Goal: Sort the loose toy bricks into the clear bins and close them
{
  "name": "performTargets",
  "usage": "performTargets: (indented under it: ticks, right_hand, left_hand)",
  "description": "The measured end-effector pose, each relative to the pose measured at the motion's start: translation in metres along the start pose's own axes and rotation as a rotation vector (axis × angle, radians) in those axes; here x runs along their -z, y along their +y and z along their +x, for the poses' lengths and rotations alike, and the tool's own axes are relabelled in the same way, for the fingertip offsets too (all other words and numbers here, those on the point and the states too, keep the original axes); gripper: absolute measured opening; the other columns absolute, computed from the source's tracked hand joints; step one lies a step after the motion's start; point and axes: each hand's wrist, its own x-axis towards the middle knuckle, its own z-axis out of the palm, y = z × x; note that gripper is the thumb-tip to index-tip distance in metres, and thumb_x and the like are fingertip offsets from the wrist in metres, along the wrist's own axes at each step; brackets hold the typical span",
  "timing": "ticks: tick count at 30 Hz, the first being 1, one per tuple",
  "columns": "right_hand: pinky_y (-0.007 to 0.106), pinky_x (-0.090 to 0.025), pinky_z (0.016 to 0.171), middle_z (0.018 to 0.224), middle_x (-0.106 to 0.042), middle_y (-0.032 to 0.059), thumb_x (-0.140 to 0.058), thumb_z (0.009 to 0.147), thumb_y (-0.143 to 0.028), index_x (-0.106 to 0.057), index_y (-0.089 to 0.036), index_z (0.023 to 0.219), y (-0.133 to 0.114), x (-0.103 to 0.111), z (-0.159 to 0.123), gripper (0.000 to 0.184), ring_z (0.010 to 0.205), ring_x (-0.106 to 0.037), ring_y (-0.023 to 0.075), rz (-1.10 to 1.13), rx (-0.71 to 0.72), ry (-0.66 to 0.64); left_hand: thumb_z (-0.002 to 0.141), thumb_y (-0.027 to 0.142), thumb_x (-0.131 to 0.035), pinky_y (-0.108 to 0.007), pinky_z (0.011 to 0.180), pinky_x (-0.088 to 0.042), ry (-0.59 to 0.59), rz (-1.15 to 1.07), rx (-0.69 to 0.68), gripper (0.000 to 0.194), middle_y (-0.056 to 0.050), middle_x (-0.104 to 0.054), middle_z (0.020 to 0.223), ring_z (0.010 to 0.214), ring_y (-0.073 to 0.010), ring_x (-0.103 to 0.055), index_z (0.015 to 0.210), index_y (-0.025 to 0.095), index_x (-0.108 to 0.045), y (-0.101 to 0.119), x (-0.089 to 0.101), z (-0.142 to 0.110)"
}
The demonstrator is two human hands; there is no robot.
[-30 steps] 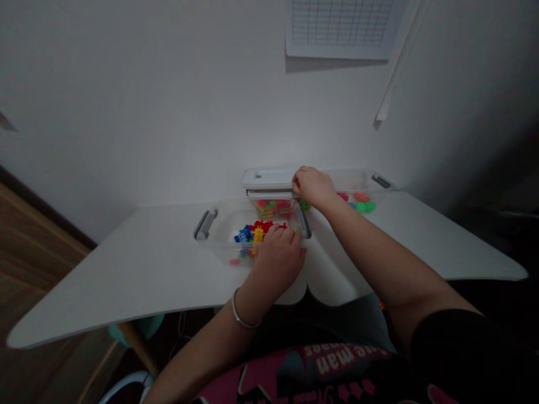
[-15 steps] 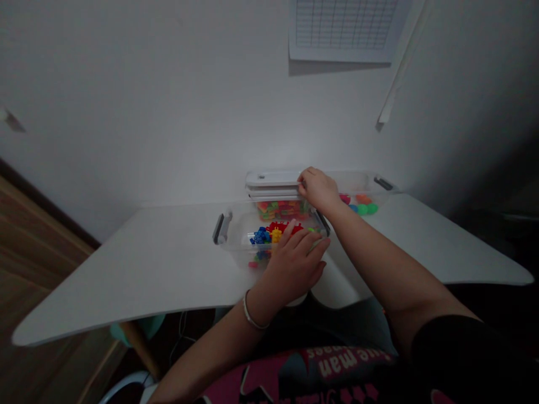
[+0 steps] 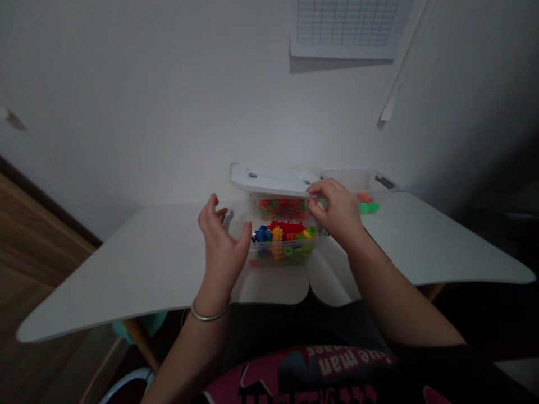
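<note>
My right hand pinches the near right edge of a white plastic lid, which is tilted above a box of orange and green pieces. In front stands an uncovered clear plastic box holding blue, red, yellow and green toy pieces. My left hand is raised at the left end of that box, its fingers apart and nothing in them. It hides much of the box's left handle.
Another clear box with orange and green pieces stands at the back right against the wall. The white table has a notched front edge. A printed sheet hangs above.
My left hand has left the toy pieces and moved left to the box's end, opening. My right hand has lifted the white lid and drawn it toward me.
</note>
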Motion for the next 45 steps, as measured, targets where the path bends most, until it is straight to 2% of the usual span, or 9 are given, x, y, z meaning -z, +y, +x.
performTargets:
  ticks: [3, 7, 13, 19, 27, 30, 36, 41, 45]
  right_hand:
    - [0.038, -0.048, 0.084, 0.094, -0.071, 0.0052, -0.054, 0.081, -0.014, -0.06, -0.023, 0.087, -0.011, 0.005, -0.017, 0.012, 0.093, -0.064, 0.0227, 0.074, 0.042, 0.011]
    - [0.038, -0.049, 0.086, 0.096, -0.072, 0.0042, -0.055, 0.083, -0.016, -0.06, -0.023, 0.085, -0.023, 0.009, -0.03, 0.009, 0.094, -0.065, 0.0209, 0.149, 0.096, -0.05]
    - [0.042, -0.049, 0.09, 0.095, -0.073, 0.0025, -0.051, 0.085, -0.021, -0.06, -0.027, 0.083, -0.024, 0.013, -0.037, 0.011, 0.094, -0.066, 0.021, 0.164, 0.076, -0.122]
    - [0.055, -0.042, 0.105, 0.12, -0.067, 0.0078, -0.055, 0.083, -0.027, -0.061, -0.028, 0.101, -0.02, 0.019, -0.04, 0.019, 0.12, -0.058, 0.0286, 0.034, -0.022, -0.009]
    - [0.057, -0.043, 0.107, 0.148, -0.045, 0.0152, -0.055, 0.087, -0.035, -0.035, -0.024, 0.146, -0.001, 0.011, -0.041, 0.063, 0.138, -0.043, 0.0313, 0.126, -0.202, 0.16]
    - [0.053, -0.047, 0.103, 0.141, -0.053, 0.0152, -0.053, 0.089, -0.035, -0.038, -0.025, 0.144, 0.007, 0.007, -0.041, 0.058, 0.129, -0.053, 0.0305, 0.234, -0.25, 0.174]
    - [0.05, -0.048, 0.102, 0.122, -0.065, 0.0118, -0.047, 0.092, -0.031, -0.056, -0.025, 0.123, 0.0, 0.014, -0.043, 0.033, 0.118, -0.06, 0.0274, 0.249, -0.266, 0.182]
    - [0.042, -0.056, 0.085, 0.108, -0.064, 0.0099, -0.049, 0.092, -0.04, -0.043, -0.027, 0.128, -0.007, 0.007, -0.041, 0.039, 0.099, -0.067, 0.0235, 0.312, -0.425, 0.349]
    - [0.035, -0.056, 0.074, 0.098, -0.063, 0.0073, -0.053, 0.09, -0.042, -0.038, -0.027, 0.126, -0.006, 0.005, -0.031, 0.042, 0.087, -0.068, 0.0203, 0.376, -0.48, 0.385]
  left_hand:
    - [0.078, 0.027, -0.069, -0.048, 0.098, -0.051, 0.012, -0.123, 0.077, 0.092, -0.016, -0.031, 0.147, 0.117, -0.0262, -0.054, 0.152, 0.032, -0.014, -0.011, 0.001, 0.001]
    - [0.072, 0.028, -0.076, -0.053, 0.109, -0.042, -0.002, -0.117, 0.077, 0.094, -0.015, -0.034, 0.146, 0.132, -0.0317, -0.043, 0.15, 0.029, -0.023, -0.022, 0.003, 0.001]
    - [0.078, 0.019, -0.063, -0.049, 0.11, -0.041, 0.054, -0.077, 0.013, 0.039, -0.011, -0.053, 0.13, 0.126, -0.0264, -0.051, 0.116, 0.023, -0.053, -0.022, 0.004, 0.004]
    - [0.08, 0.021, -0.062, -0.048, 0.104, -0.046, 0.136, -0.114, -0.017, 0.017, -0.009, -0.059, 0.128, 0.123, -0.0253, -0.055, 0.093, 0.023, -0.051, -0.007, 0.006, 0.004]
    - [0.087, 0.039, -0.057, -0.055, 0.109, -0.042, 0.185, -0.16, -0.056, 0.02, -0.011, -0.052, 0.142, 0.135, -0.0273, -0.048, 0.097, 0.024, -0.048, 0.009, 0.017, 0.005]
    - [0.086, 0.039, -0.06, -0.053, 0.109, -0.044, 0.161, -0.224, -0.048, 0.024, -0.01, -0.054, 0.141, 0.134, -0.0272, -0.05, 0.102, 0.025, -0.049, 0.018, 0.019, 0.005]
    - [0.087, 0.031, -0.059, -0.049, 0.101, -0.051, 0.293, -0.253, 0.1, 0.041, -0.015, -0.058, 0.135, 0.126, -0.0243, -0.057, 0.121, 0.025, -0.037, 0.024, 0.009, 0.009]
    - [0.088, 0.032, -0.056, -0.037, 0.082, -0.056, 0.283, -0.181, 0.134, 0.055, -0.013, -0.056, 0.132, 0.104, -0.0199, -0.062, 0.136, 0.027, -0.03, 0.017, 0.008, 0.007]
    - [0.085, 0.03, -0.06, -0.039, 0.084, -0.052, 0.199, -0.014, 0.085, 0.062, -0.012, -0.053, 0.132, 0.107, -0.0236, -0.055, 0.143, 0.026, -0.038, 0.017, 0.018, 0.005]
